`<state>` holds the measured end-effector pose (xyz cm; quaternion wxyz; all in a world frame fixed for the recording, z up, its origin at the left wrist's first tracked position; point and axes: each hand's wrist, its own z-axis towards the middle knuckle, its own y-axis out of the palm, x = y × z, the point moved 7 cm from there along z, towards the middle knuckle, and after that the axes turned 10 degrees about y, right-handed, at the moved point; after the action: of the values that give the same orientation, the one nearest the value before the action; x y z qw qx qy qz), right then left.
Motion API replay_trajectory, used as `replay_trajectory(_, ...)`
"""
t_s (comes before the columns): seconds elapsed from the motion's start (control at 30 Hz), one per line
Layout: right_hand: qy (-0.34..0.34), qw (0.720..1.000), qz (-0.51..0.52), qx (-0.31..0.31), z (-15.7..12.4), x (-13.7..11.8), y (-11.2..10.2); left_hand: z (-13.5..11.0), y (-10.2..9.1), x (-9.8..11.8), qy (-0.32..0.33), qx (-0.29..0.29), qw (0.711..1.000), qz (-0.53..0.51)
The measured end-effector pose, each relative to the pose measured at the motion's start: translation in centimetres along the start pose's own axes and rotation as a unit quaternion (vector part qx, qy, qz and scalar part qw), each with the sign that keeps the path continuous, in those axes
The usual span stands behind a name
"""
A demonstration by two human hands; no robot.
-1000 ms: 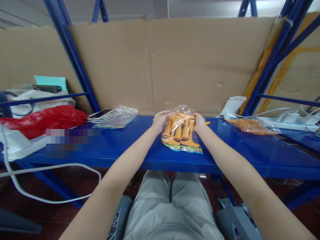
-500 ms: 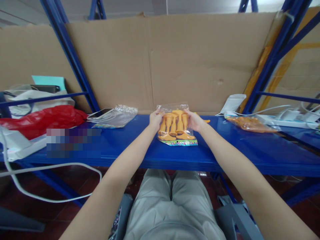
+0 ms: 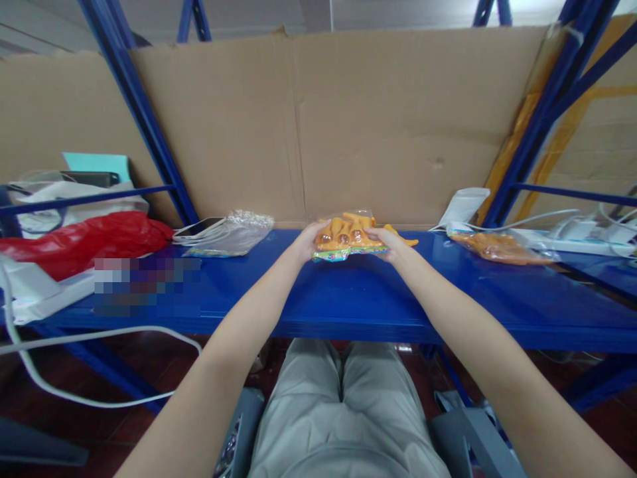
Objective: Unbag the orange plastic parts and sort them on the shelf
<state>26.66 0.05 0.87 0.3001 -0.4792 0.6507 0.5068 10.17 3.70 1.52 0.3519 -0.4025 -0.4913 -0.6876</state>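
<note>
A clear plastic bag of orange plastic pieces [image 3: 347, 234], with a colourful printed strip along its near edge, lies almost flat at the back of the blue shelf [image 3: 348, 299], close to the cardboard backing. My left hand [image 3: 307, 241] grips its left end and my right hand [image 3: 385, 240] grips its right end, fingers closed on the plastic. Both forearms reach straight forward over the shelf.
A second bag of orange pieces [image 3: 490, 246] lies to the right, beside a white pouch [image 3: 462, 206] and white cables with a power strip [image 3: 572, 239]. To the left are a crumpled clear bag [image 3: 233, 232], a phone [image 3: 199, 227], a red bag [image 3: 84, 239] and a looping white cable [image 3: 99, 338].
Both hands carried the bag away from me toward the cardboard and tipped it from upright, facing me, to nearly flat on the shelf.
</note>
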Motion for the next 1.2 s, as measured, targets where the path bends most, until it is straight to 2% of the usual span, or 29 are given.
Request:
replay_trajectory(0.1,-0.011,1.0,0.023,0.011,-0.2,-0.6,-0.7,-1.1,1.5,0.0,-0.018,-0.06,0.997,0.048)
replay_trajectory(0.2,-0.059,0.996,0.072,-0.009,-0.6,-1.6,-0.9,-1.6,1.8,0.5,0.006,-0.075,0.993,0.091)
replay_trajectory(0.3,-0.093,0.989,0.109,-0.044,-1.0,-2.3,-0.6,-1.6,1.3,1.4,0.055,-0.035,0.991,0.117)
replay_trajectory(0.37,-0.092,0.989,0.098,-0.063,-1.1,-2.3,-0.2,-1.5,0.9,1.8,0.085,0.004,0.986,0.143)
replay_trajectory(0.5,-0.045,0.997,0.024,-0.051,-1.4,-1.4,0.5,-1.3,0.3,2.0,0.129,0.053,0.969,0.202)
replay_trajectory(0.63,0.009,0.997,-0.054,-0.06,-2.1,-0.4,1.3,-1.1,0.1,1.7,0.154,0.069,0.958,0.232)
replay_trajectory(0.73,0.018,0.996,-0.068,-0.051,-2.5,-0.2,1.5,-0.9,0.0,1.8,0.174,0.074,0.944,0.27)
replay_trajectory(0.83,-0.013,0.999,-0.039,-0.029,-2.5,-0.6,1.4,-0.9,0.3,2.3,0.218,0.061,0.915,0.333)
replay_trajectory(0.93,-0.03,0.998,-0.045,-0.009,-2.4,-0.8,1.2,-1.3,0.8,3.0,0.274,0.06,0.859,0.429)
replay_trajectory(1.03,-0.016,0.995,-0.09,0.032,-2.2,-0.5,0.4,-1.6,1.3,3.3,0.292,0.056,0.811,0.503)
replay_trajectory(1.1,-0.02,0.992,-0.109,0.057,-2.2,-0.5,0.0,-1.7,1.5,3.3,0.287,0.047,0.797,0.529)
replay_trajectory(1.2,-0.055,0.991,-0.094,0.076,-2.1,-1.1,-0.3,-1.5,1.5,2.9,0.252,0.008,0.803,0.54)
